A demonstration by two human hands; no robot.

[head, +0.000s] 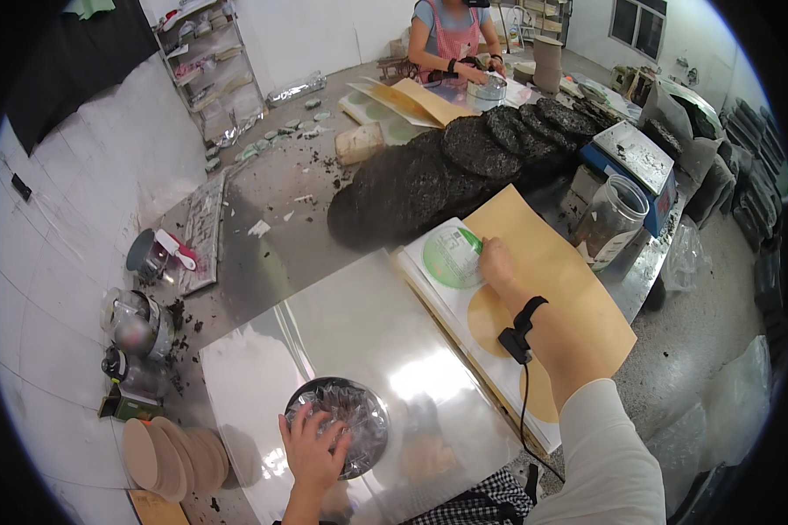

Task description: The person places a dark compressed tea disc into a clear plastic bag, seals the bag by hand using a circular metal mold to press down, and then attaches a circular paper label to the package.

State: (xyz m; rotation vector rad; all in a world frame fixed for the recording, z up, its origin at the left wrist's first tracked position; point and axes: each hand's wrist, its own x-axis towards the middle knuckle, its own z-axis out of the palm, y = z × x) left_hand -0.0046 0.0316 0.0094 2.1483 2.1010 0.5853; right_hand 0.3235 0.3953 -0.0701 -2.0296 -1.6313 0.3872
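Observation:
My left hand [315, 446] rests with spread fingers on crumpled clear plastic film [361, 420] inside a round dark-rimmed container [382, 453]. Under that container lies a stack of clear plastic sheets [341, 328]. My right hand [497, 259] has its fingertips at the green edge of a round printed label [452, 252], on a white label sheet [476, 289] that also bears round yellow areas. Whether the fingers pinch the label's edge is hard to tell. A tan paper sheet [565, 282] lies under and beside my right forearm.
Dark pressed round cakes [479, 147] lie in a row across the table. A clear plastic jar [607, 220] and a blue scale [630, 154] stand right. Cardboard discs [171, 459], a steel pot [146, 252] and a bottle [134, 371] stand left. A co-worker [453, 39] works opposite.

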